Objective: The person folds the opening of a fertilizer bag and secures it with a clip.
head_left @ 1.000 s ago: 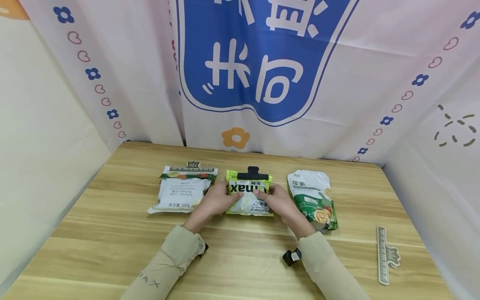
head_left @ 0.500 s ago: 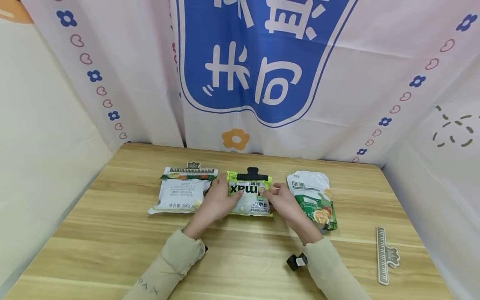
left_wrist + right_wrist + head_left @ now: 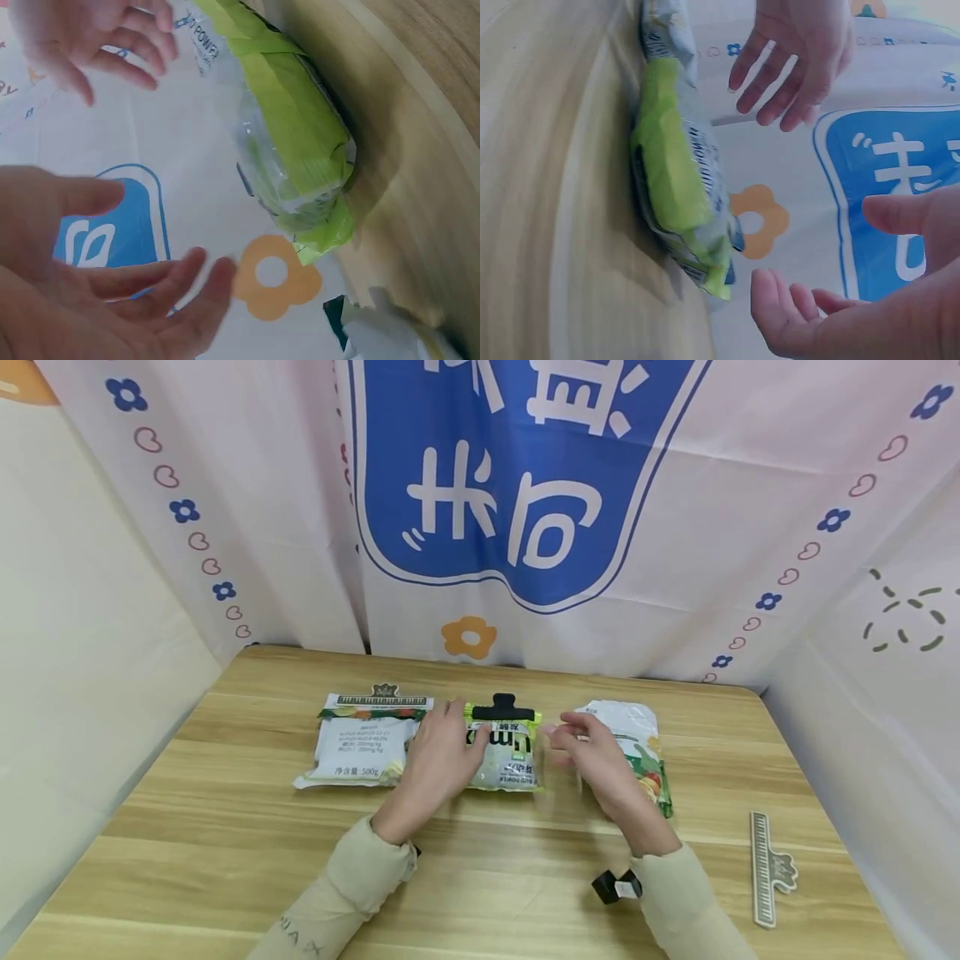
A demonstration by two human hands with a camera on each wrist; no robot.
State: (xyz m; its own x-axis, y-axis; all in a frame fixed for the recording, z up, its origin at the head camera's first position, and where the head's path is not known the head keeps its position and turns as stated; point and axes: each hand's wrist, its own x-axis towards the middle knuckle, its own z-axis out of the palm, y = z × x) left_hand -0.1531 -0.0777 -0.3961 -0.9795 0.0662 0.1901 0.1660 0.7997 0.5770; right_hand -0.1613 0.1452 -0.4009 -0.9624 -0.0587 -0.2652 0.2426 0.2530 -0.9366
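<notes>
In the head view a lime-green and clear bag (image 3: 506, 768) lies in the middle of the table, a black clip (image 3: 504, 711) across its far edge. My left hand (image 3: 442, 756) hovers by the bag's left side, fingers extended. Beyond the bag's right side is my right hand (image 3: 600, 760), its fingers loosely bent and holding nothing. It partly covers a white and green pouch (image 3: 632, 720). Both wrist views show gaps between the hands and the green bag (image 3: 300, 127), which rests on the wood.
At the left lies a white bag (image 3: 363, 747) with a silver-and-black clip (image 3: 384, 697) along its top. A loose silver clip (image 3: 765, 870) lies near the right edge of the wooden table (image 3: 187, 860). A printed curtain (image 3: 300, 568) hangs behind.
Both hands have come off the green bag. The right moved rightward, over the white and green pouch; the left lifted slightly at the bag's left side. The bags stay in place.
</notes>
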